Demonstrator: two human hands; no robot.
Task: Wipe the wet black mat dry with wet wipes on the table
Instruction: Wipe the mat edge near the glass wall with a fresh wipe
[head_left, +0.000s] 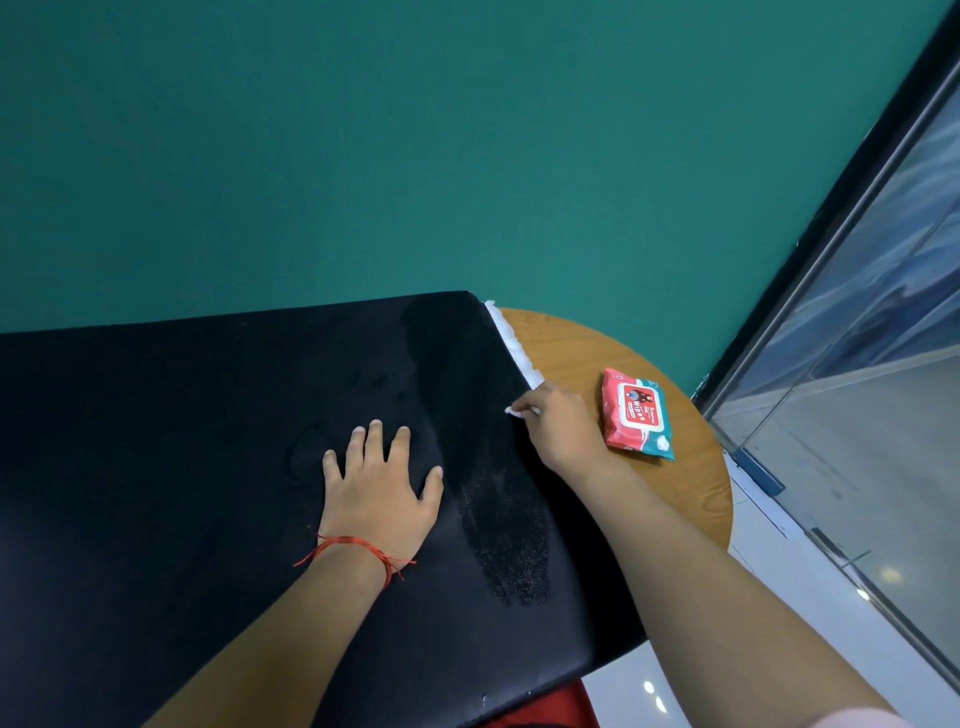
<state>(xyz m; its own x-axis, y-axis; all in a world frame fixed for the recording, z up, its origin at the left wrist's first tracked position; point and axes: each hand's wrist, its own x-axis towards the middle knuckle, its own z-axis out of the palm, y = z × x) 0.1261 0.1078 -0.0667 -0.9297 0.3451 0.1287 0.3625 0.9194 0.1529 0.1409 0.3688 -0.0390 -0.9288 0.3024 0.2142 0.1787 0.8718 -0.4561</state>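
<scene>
big black soft mat (208, 441) covers most of the round wooden table (691, 493), w/ a duller wet streak (498, 530) near its rt edge and droplets further left. my left hand (382, 488) lies flat on the mat, fingers spread, pinning it. my right hand (561, 426) sits at the mat's rt edge. red-and-teal wipes pack (636, 415) lies on bare wood just beside it. smallest: a white wet wipe (511, 338), pinched in my rt fingertips, trailing along that edge. step, i reckon: wiping underway, lots left. next move calls for bunching the wipe & dragging it across the streak w/ firm pressure.
</scene>
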